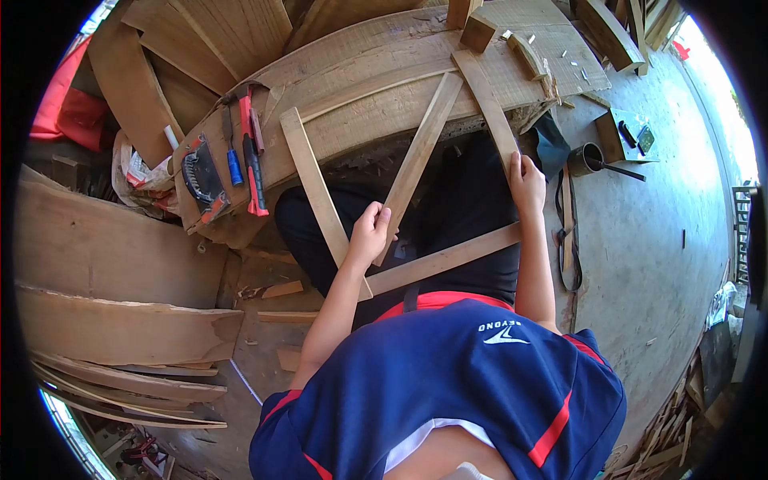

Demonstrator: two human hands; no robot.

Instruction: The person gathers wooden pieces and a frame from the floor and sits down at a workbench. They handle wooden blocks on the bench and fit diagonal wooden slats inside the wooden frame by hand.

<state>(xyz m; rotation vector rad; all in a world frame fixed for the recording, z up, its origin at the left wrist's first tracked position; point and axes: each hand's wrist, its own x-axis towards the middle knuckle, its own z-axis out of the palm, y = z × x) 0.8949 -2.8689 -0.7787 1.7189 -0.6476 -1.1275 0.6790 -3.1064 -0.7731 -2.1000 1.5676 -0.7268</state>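
Observation:
A four-sided wooden frame leans from the bench onto my lap, made of a left slat [312, 180], a near slat [448, 260], a far slat [372, 90] and a right slat [490, 104]. My left hand [370, 234] is closed around the lower part of another wooden slat [424, 156], which slants across the inside of the frame with its far end near the far right corner. With fingers closed, my right hand [528, 184] grips the right slat by its near end. The joint under that hand is hidden.
The wooden bench [344, 56] carries a blue-handled tool [233, 156], a red-and-black-handled tool [254, 164], a black-and-red tool [203, 182] and wood blocks [478, 34]. Boards [120, 320] are stacked at left. A dark cup [586, 158] stands on the floor at right.

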